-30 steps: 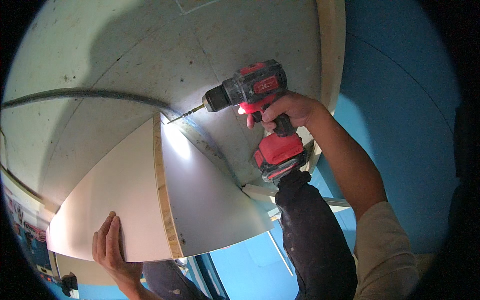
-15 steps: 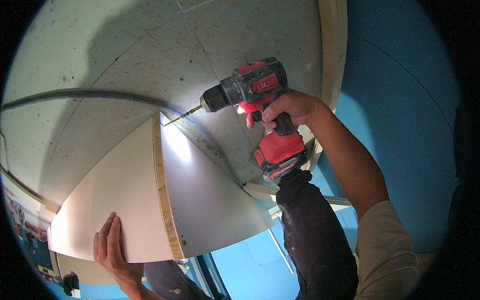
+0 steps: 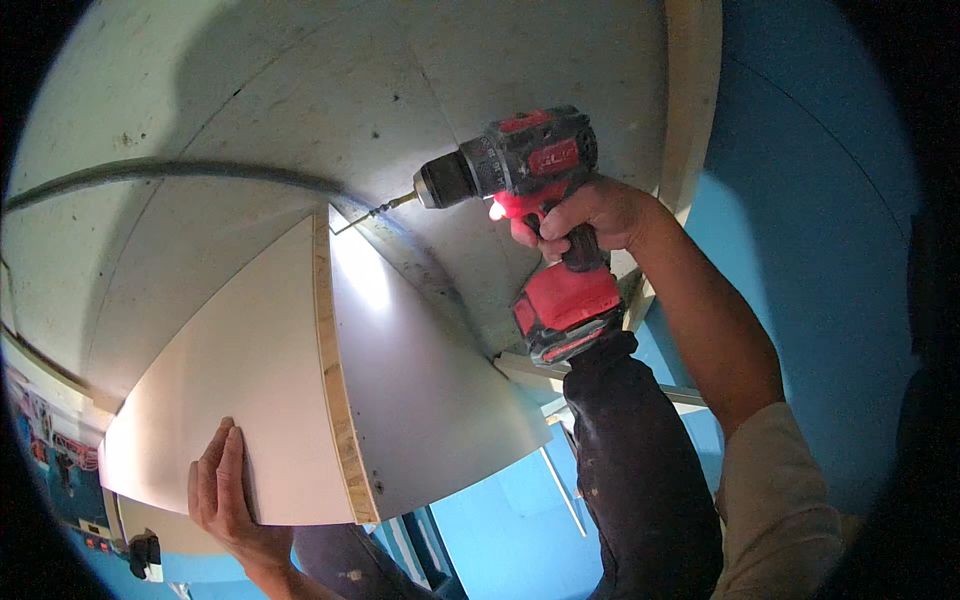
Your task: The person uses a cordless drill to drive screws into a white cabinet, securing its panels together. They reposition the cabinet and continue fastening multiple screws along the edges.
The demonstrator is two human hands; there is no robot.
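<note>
My right hand [image 3: 590,220] is wrapped round the grip of a red and black cordless drill [image 3: 535,160], its lamp lit. From the chuck, a thin drill bit [image 3: 375,211] points left and slightly down. Its tip is at the upper end of a white board [image 3: 420,400], close beside the pale wooden edge strip; whether it has entered the board cannot be told. My left hand [image 3: 228,485] lies with fingers stretched against the white face of the adjoining panel [image 3: 230,380], low down; its thumb is hidden. The drill's battery [image 3: 568,308] is just above my dark-trousered knee.
A dark hose or cable [image 3: 180,168] runs across the stained grey floor [image 3: 300,100] behind the board's upper end. Wooden strips [image 3: 690,110] edge the floor at right, beside a blue surface [image 3: 800,250]. Assorted gear [image 3: 65,460] is at far left.
The view has shifted slightly, so the boards and drill appear a little higher and to the right. Bit and board keep nearly the same position relative to each other; both hands stay in place.
</note>
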